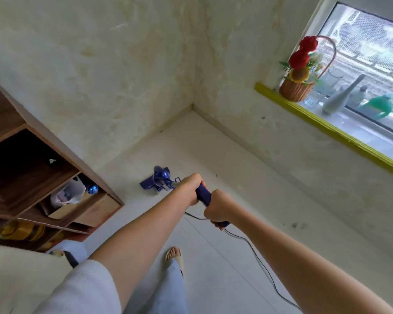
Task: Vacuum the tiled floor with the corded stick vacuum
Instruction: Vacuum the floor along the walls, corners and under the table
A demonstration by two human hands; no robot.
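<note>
Nearest the camera, one sandalled foot (174,254) is planted on the pale tiled floor (213,264), and one black cord (262,267) is trailed across the tiles from the handle end towards the lower right. Above that, the blue handle (203,196) of the single vacuum (160,181) is held by two hands: the right hand (217,210) is wrapped round its near end with fingers curled under it, and the left hand (192,189) is closed round it just ahead, where the grip meets the tube. The floor head (149,185) is seen resting on the tiles between the wooden shelf unit (43,168) on the left and the wall under the window (368,71), short of the room corner (192,108). The step in hand is judged to be a sweeping stroke towards that corner. The next move would call for the head to be kept flat and guided on into the corner and along the skirting, with the cord kept clear of the foot and the head. On the sill (327,130), one flower basket (298,86), one pale bottle (340,96), one green object (378,106) and what look like two or three clear glasses (327,85) can be counted; the glasses overlap, so their number cannot be fixed.
</note>
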